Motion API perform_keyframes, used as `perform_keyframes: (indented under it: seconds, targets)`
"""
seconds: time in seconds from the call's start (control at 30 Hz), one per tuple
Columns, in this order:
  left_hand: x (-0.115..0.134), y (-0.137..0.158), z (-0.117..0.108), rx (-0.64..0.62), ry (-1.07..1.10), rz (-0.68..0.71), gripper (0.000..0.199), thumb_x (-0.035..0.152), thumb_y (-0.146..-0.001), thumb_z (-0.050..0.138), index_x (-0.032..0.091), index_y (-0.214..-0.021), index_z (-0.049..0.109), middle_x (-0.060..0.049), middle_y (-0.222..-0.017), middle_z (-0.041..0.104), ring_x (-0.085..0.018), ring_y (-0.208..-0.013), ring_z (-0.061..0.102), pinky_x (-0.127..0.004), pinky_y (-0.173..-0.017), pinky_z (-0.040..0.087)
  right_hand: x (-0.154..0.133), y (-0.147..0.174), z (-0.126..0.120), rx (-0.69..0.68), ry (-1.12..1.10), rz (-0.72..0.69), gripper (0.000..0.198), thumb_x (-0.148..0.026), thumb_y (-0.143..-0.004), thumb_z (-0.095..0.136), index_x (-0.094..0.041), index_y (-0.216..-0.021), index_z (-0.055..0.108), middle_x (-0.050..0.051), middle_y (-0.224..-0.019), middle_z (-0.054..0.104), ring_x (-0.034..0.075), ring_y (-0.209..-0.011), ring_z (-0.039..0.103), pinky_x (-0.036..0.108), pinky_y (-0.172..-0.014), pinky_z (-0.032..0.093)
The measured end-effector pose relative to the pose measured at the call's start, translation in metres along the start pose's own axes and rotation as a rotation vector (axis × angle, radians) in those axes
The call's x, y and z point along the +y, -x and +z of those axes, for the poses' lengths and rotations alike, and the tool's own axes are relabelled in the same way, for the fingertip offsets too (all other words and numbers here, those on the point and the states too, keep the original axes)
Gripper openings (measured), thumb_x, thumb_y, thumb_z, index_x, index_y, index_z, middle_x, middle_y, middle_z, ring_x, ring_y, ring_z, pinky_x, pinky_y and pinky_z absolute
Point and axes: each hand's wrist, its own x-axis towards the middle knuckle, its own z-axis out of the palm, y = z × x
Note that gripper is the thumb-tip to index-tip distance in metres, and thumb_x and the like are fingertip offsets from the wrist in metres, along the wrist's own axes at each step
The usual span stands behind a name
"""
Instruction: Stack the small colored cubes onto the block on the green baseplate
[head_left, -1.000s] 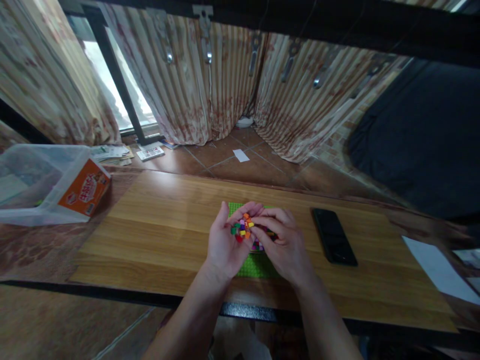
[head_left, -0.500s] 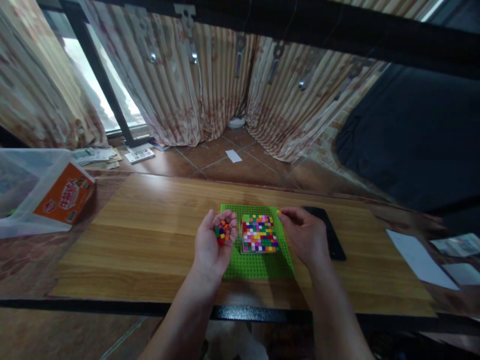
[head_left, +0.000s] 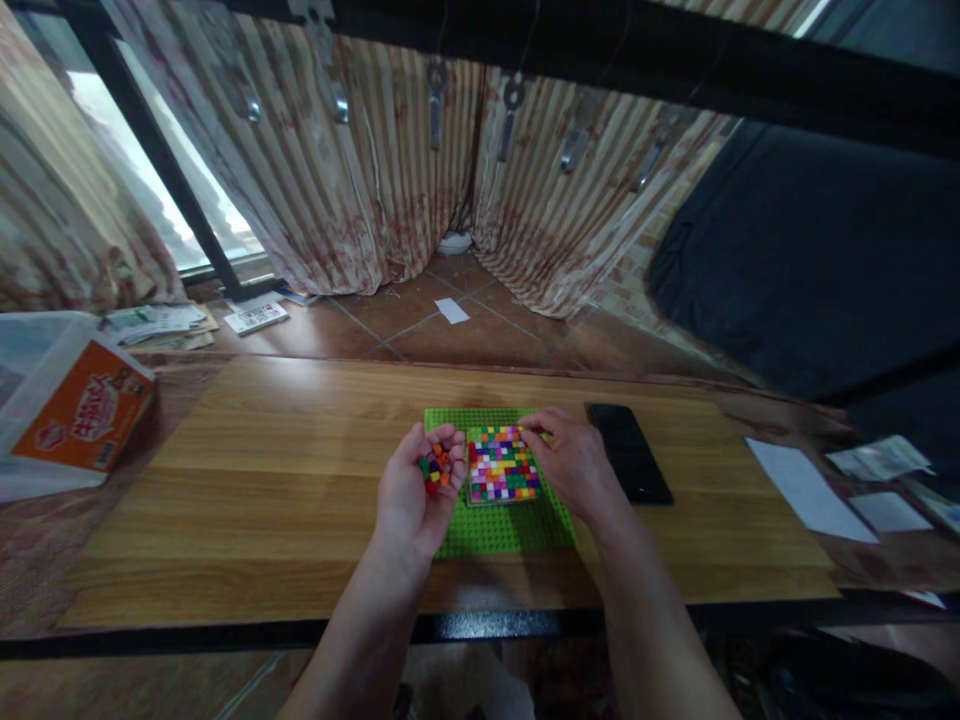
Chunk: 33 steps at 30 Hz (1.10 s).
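Observation:
My left hand is cupped palm up, its fingers curled round a small heap of coloured toy bricks in orange, green, yellow, red and purple. Just right of it, a block of many-coloured small bricks stands on a green studded baseplate. At the block's far right corner is my right hand, thumb and fingers pinched on a small yellow brick. That brick is mostly hidden by the fingertips, and I cannot tell whether it touches the block.
A black phone lies on the wooden table, just right of my right hand. At the far left stands a clear plastic box with an orange label. White paper lies at the right end, and curtains hang behind.
My right hand has moved left and in from the baseplate's right edge to the block's far right corner with the yellow brick. My left hand keeps its place beside the block; the view has shifted slightly.

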Motion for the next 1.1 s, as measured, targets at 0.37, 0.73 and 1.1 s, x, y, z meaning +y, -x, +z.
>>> perform_keyframes:
  seconds: [0.37,0.73,1.1]
  targets:
    - [0.000,0.000,0.000,-0.005,0.005,0.014,0.029,0.024,-0.093,0.044,0.008,-0.078,0.063,-0.009,-0.072,0.061,-0.009,-0.058,0.056,-0.017,-0.052,0.050,-0.001,0.001,0.003,0.039,-0.279,0.128,0.018,-0.027,-0.083,0.058,-0.022,-0.081,0.075,0.007,-0.088,0.074,0.023,-0.086,0.068,0.039,-0.082,0.051]
    - [0.000,0.000,0.001,-0.002,0.012,0.008,0.031,0.023,-0.094,0.042,0.008,-0.076,0.062,-0.008,-0.070,0.060,-0.009,-0.058,0.055,-0.017,-0.051,0.049,0.010,-0.006,0.016,-0.018,-0.916,0.550,0.020,-0.033,-0.060,0.080,-0.020,-0.075,0.077,0.002,-0.076,0.075,0.016,-0.072,0.064,0.033,-0.079,0.049]
    - [-0.006,-0.004,0.001,-0.002,0.029,0.003,0.029,0.021,-0.094,0.044,0.008,-0.075,0.062,-0.008,-0.070,0.058,-0.009,-0.060,0.057,-0.015,-0.052,0.049,0.016,-0.005,0.020,-0.088,-0.955,0.465,0.018,-0.034,-0.065,0.079,-0.023,-0.080,0.078,0.003,-0.087,0.077,0.019,-0.085,0.067,0.037,-0.088,0.048]
